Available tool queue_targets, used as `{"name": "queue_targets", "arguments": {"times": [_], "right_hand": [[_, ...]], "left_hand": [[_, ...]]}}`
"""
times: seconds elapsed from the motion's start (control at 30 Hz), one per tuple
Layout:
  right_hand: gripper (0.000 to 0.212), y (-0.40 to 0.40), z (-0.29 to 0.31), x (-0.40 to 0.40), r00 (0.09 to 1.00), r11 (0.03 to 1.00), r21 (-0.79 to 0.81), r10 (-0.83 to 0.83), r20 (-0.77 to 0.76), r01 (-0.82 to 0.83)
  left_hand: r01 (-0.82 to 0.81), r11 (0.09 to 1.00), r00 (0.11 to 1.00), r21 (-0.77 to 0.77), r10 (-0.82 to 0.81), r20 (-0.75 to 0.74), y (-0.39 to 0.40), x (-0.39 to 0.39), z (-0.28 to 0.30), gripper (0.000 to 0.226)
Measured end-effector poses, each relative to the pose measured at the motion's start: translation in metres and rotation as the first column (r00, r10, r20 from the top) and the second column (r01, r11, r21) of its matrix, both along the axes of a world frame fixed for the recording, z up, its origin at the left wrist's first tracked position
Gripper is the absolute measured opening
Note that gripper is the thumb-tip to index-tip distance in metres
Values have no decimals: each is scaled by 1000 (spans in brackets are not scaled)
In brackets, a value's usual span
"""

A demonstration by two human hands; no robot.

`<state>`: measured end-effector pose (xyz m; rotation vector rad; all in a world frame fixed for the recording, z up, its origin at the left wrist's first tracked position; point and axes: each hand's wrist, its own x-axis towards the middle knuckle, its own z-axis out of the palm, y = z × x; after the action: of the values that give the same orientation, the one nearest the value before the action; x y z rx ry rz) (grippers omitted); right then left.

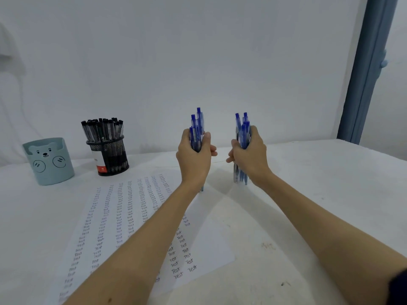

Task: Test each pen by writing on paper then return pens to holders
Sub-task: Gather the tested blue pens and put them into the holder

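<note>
Two bundles of blue pens are held upright above the white worktop (308,172), one in each hand. The left hand (195,155) is wrapped around its bundle of blue pens (196,128), fingers and thumb curled round the barrels, with the clicker ends pointing up and the tips seen just below the wrist, at or very near the far edge of the paper (136,219). The right hand (250,155) is likewise curled round a second bundle of blue pens (243,133), clickers up, the lower ends showing beneath the hand and reaching down to the worktop; whether they touch it cannot be told. The two bundles are kept apart, with a clear gap between the hands.

The paper is laid flat on the worktop under the left forearm and is covered in columns of the handwritten word "Test". Beyond its far left corner a black mesh holder (110,157) is stood, filled with black pens (102,129) set caps up; a white and red label is seen through the mesh. Just to the left of it, apart from it, a pale teal holder (49,161) with a bear face drawn on the front is stood; no pens are seen rising above its rim. A blue-grey post (370,69) is seen at the far right against the white wall
</note>
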<state>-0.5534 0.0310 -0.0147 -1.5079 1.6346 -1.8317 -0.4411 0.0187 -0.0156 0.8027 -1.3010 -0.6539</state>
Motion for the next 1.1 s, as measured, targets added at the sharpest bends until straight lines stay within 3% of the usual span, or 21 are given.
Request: {"name": "queue_targets", "arguments": {"times": [0.23,0.43,0.63,0.9,1.1], "right_hand": [[16,2,-2,0,968,995,103,-37,249,11],[17,0,-5,8,969,994,110,-1,248,-27],[19,6,0,10,968,990,138,-21,248,-14],[26,5,43,62,800,941,119,199,566,-318],[21,-8,73,160,744,817,143,416,522,-558]], "left_hand": [[25,983,1000,182,-28,9,-1,0,-4,16],[139,964,981,227,-166,104,0,1,-5,6],[187,928,959,323,-243,142,2,6,3,14],[203,926,975,319,-220,17,1,87,46,14],[242,910,970,336,-223,-96,7,201,59,13]]}}
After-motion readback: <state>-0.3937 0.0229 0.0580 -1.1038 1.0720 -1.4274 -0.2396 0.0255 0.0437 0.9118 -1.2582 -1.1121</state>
